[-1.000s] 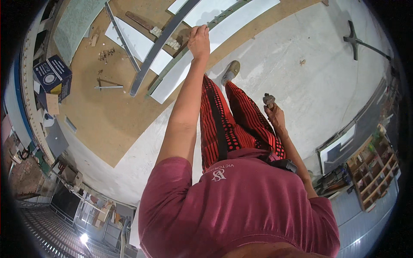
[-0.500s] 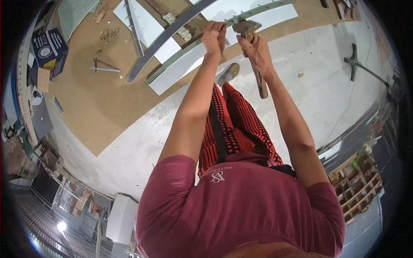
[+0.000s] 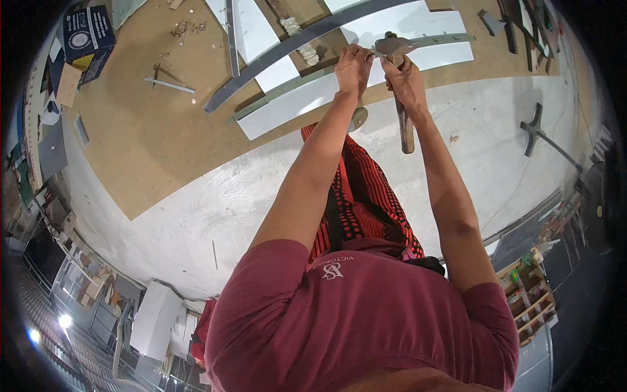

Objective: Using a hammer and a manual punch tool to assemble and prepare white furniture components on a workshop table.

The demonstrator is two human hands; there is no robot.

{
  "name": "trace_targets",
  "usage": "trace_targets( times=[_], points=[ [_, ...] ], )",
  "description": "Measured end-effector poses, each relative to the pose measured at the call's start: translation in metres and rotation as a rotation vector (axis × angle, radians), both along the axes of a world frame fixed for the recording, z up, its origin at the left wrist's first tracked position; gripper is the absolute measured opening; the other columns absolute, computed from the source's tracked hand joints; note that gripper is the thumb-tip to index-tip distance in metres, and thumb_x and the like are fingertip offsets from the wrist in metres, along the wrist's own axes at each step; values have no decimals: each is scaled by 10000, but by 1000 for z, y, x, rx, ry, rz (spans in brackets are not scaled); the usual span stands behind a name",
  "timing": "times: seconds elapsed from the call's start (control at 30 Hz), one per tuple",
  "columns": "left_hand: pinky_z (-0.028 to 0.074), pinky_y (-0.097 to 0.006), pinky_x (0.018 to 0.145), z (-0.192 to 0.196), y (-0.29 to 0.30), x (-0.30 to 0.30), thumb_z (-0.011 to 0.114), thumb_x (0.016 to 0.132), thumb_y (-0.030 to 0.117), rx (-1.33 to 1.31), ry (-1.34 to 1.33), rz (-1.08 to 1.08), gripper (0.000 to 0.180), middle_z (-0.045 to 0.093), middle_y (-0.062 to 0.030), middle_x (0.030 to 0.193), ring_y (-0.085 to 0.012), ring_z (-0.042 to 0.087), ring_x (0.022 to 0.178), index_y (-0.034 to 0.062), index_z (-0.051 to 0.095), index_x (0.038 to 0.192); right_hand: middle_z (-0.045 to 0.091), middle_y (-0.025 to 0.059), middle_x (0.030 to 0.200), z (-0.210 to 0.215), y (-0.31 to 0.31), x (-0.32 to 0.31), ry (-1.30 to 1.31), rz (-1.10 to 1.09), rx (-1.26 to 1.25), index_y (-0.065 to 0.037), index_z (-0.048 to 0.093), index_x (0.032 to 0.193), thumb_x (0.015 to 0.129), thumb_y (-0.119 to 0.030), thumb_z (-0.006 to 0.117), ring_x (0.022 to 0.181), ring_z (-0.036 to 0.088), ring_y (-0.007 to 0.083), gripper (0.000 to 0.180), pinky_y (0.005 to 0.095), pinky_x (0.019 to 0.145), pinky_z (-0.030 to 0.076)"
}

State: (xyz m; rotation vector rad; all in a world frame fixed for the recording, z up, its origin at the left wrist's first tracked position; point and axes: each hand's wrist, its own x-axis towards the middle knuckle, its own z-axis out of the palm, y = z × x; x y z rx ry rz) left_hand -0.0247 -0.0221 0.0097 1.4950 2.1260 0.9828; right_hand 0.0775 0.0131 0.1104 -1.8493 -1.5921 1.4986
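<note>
My right hand [image 3: 406, 83] is wrapped around the wooden handle of a hammer [image 3: 406, 134], gripping it high up, close to the metal head. That head lies over a long grey-green strip [image 3: 287, 89], where small bits stick up along the right part. Beside the hammer head, my left hand [image 3: 353, 73] has its fingers pinched together at the strip. Whatever is between those fingertips is too small or hidden to make out. White panels [image 3: 281, 108] lie under and along the strip. A dark grey bar [image 3: 274, 57] crosses the work farther back.
Everything rests on a brown board [image 3: 147, 157] over a pale surface [image 3: 196, 242]. A small angled piece [image 3: 170, 84] and loose scraps [image 3: 189, 27] lie left. At the far left stands a dark blue box [image 3: 88, 36]. Dark bars [image 3: 509, 29] lie far right, near a black T-shaped stand [image 3: 534, 130].
The view has shifted, so the panels and strip sit lower and farther right. My left fingers and the hammer head have come closer together. My right hand keeps its grip on the hammer.
</note>
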Motion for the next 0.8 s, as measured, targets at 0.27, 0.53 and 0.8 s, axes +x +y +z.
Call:
trace_targets(
  times=[0.27, 0.53, 0.8],
  points=[
    [492, -358, 659, -16, -1, -6, 653, 714, 202, 78, 55, 97, 139, 577, -60, 891, -246, 558, 863, 88, 618, 786, 522, 43, 597, -4, -8, -10, 20, 26, -11, 10, 545, 863, 828, -343, 563, 515, 498, 108, 355, 261, 486, 427],
    [496, -366, 699, 4, 2, 0, 619, 701, 128, -70, 4, 1, 165, 587, -30, 938, -252, 561, 888, 127, 637, 865, 511, 29, 583, -7, -12, -6, -27, 15, -68, 4, 529, 849, 833, -339, 558, 502, 484, 99, 345, 251, 473, 406],
    [483, -387, 748, 18, -10, -26, 611, 736, 122, -55, -176, 0, 204, 573, -76, 977, -287, 550, 926, 116, 589, 938, 469, 16, 564, 17, -34, -18, -44, 27, -18, -23, 501, 773, 816, -371, 565, 500, 435, 98, 356, 259, 476, 366]
  ],
)
